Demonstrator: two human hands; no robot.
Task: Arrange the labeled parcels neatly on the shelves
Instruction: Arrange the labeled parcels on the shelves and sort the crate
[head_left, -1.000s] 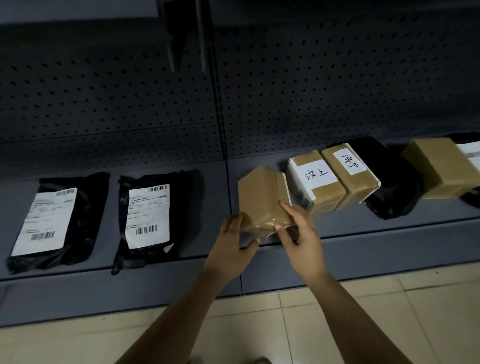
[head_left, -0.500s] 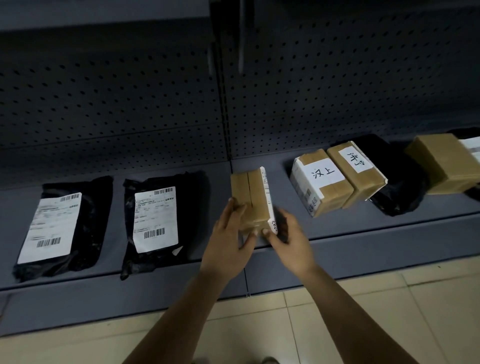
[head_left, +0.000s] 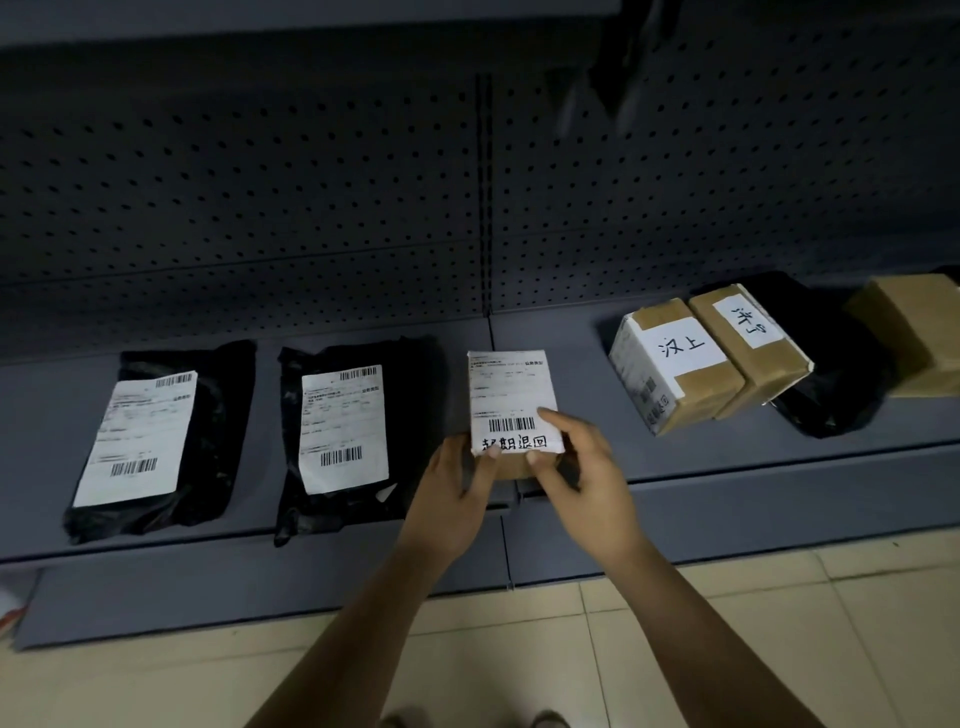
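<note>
Parcel is gripped by both my hands, label side up. Left hand: thumb curls over the label's near-left corner, and the other fingers are tucked under the box, out of sight. Right hand: index finger lies along the label's right edge beside the barcode, thumb pinches the near edge, and the rest are curled below.

It's a small brown box w/ a white printed label, a barcode and a row of handwritten characters at the bottom. It sits at the front of the shelf, right over the seam btw two shelf sections. It looks flat, but I can't tell if it's fully down or if I'm carrying its weight.

Just left of it lies a black bag w/ a white label. A second black bag, also labelled, lies further left, apart from the first.

To the right, well apart from my hands, a taped box and a brown box touch side by side. Each has a handwritten white label, and both are tilted, leaning on a dark bag. Another plain box is at the far right edge.

Behind everything is the pegboard back panel. Below the shelf front is pale tile floor.
</note>
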